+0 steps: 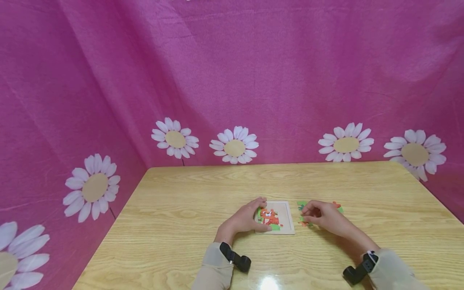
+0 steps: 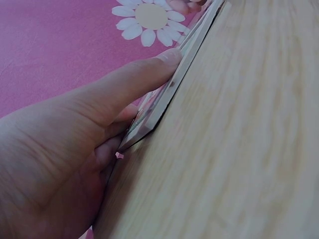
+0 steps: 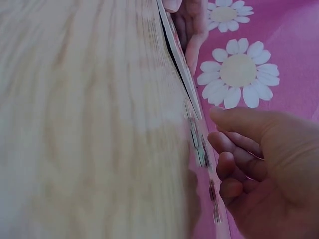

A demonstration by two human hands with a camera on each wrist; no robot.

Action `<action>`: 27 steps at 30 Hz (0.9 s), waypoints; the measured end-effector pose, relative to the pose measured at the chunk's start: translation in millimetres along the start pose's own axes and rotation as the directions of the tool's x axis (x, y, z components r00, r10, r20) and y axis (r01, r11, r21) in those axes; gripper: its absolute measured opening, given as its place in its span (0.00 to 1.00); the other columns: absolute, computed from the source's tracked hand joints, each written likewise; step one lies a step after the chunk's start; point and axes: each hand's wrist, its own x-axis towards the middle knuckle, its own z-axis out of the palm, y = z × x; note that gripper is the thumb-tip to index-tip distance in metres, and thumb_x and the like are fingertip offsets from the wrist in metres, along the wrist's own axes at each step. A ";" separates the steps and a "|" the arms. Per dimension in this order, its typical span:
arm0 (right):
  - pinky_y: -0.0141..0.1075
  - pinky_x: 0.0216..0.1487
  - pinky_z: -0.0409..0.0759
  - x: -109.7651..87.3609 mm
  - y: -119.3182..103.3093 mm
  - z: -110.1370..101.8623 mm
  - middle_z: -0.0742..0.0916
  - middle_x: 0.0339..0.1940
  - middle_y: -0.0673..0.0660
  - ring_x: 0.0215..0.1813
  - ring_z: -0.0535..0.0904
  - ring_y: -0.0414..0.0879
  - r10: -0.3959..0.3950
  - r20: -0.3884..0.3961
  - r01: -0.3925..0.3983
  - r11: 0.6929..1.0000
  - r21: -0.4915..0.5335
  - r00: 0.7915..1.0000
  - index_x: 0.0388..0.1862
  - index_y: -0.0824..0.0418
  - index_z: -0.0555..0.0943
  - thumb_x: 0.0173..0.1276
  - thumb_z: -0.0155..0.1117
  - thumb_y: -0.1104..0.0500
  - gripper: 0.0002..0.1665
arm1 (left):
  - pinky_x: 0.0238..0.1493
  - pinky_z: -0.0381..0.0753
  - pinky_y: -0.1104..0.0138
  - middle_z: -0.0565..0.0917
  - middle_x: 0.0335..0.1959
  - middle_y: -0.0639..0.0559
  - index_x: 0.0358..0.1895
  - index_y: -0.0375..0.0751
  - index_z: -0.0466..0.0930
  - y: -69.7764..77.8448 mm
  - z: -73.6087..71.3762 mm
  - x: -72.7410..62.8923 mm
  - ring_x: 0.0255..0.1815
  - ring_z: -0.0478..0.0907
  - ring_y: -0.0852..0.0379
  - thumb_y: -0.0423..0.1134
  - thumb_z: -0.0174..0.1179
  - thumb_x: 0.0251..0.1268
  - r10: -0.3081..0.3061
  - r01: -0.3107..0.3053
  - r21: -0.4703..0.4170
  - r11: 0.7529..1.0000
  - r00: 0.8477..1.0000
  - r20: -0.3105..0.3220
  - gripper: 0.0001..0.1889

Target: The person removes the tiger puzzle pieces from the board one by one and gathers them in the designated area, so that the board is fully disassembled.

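Observation:
A shallow square puzzle tray (image 1: pixel 291 223) with a partly filled tiger picture (image 1: pixel 270 217) lies on the table. My left hand (image 1: pixel 244 217) grips the tray's left side. Its thumb (image 2: pixel 144 74) lies along the near rim, while the fingers reach round to the left and far edges. To the right of the tray, my right hand (image 1: pixel 328 217) hovers over loose puzzle pieces with bent fingers; the right wrist view shows thumb and forefinger apart with nothing between them. A green piece (image 1: pixel 301 204) and an orange-green piece (image 1: pixel 304 223) show beside its fingertips.
Another orange-green puzzle piece (image 1: pixel 338 207) lies behind the right hand, partly covered. The wood-grain table (image 1: pixel 181 209) meets a pink curtain (image 1: pixel 253 80) with white daisies at its back and left edges. Black wrist cameras sit on both cuffs.

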 end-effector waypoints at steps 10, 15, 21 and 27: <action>0.25 0.30 0.75 13.1 -6.4 12.3 0.85 0.34 0.53 0.32 0.72 0.30 -0.072 0.024 0.071 0.997 0.039 0.997 0.40 0.63 0.82 0.63 0.69 0.61 0.09 | 0.80 0.55 0.54 0.58 0.79 0.57 0.72 0.46 0.64 -2.3 1.3 1.2 0.81 0.52 0.54 0.50 0.72 0.54 -0.003 0.003 0.000 1.000 1.000 0.002 0.42; 0.25 0.31 0.75 18.6 -11.0 18.3 0.84 0.34 0.52 0.33 0.72 0.31 -0.062 0.031 0.061 0.998 0.036 0.998 0.41 0.62 0.82 0.63 0.70 0.60 0.10 | 0.80 0.56 0.53 0.58 0.79 0.57 0.71 0.46 0.65 -0.8 1.2 1.2 0.81 0.52 0.54 0.51 0.72 0.54 -0.008 0.008 0.007 1.000 1.000 0.004 0.41; 0.26 0.27 0.73 26.1 -18.6 25.4 0.82 0.31 0.50 0.29 0.71 0.33 -0.052 0.044 0.052 0.999 0.006 0.998 0.41 0.59 0.83 0.63 0.70 0.59 0.09 | 0.80 0.56 0.54 0.59 0.79 0.57 0.72 0.46 0.64 -0.3 0.1 0.3 0.81 0.52 0.53 0.52 0.71 0.55 -0.002 0.002 0.022 1.000 1.000 0.004 0.41; 0.25 0.33 0.75 34.5 -23.5 33.3 0.85 0.34 0.52 0.33 0.73 0.32 -0.112 0.073 0.112 0.994 0.009 0.991 0.41 0.61 0.83 0.63 0.70 0.60 0.09 | 0.79 0.57 0.54 0.59 0.79 0.55 0.72 0.46 0.64 -2.1 0.5 0.6 0.81 0.53 0.53 0.52 0.71 0.55 0.006 -0.006 0.026 1.000 1.000 0.002 0.42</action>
